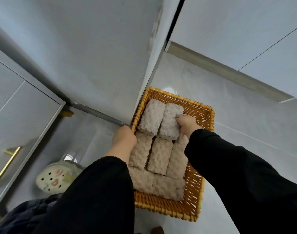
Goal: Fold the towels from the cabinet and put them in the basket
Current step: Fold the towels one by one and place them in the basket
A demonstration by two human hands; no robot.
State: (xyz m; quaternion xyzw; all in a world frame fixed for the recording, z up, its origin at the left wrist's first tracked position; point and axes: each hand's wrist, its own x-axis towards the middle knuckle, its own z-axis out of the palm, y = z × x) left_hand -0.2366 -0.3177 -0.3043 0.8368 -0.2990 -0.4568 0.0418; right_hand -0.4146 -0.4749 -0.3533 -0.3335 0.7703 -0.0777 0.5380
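Note:
A yellow wicker basket stands on the pale floor against a wall corner. Several folded beige towels fill it in rows. Two more lie on top at the far end: one on the left and one on the right. My right hand grips the right-hand top towel, fingers curled over its right edge. My left hand is at the basket's left rim with its fingers curled down over the rim, their tips hidden. Black sleeves cover both forearms.
An open cabinet door with a gold handle stands at the left. A cream slipper with holes lies on the floor by my left arm. The wall corner touches the basket's far left side. White cabinet fronts run at the upper right.

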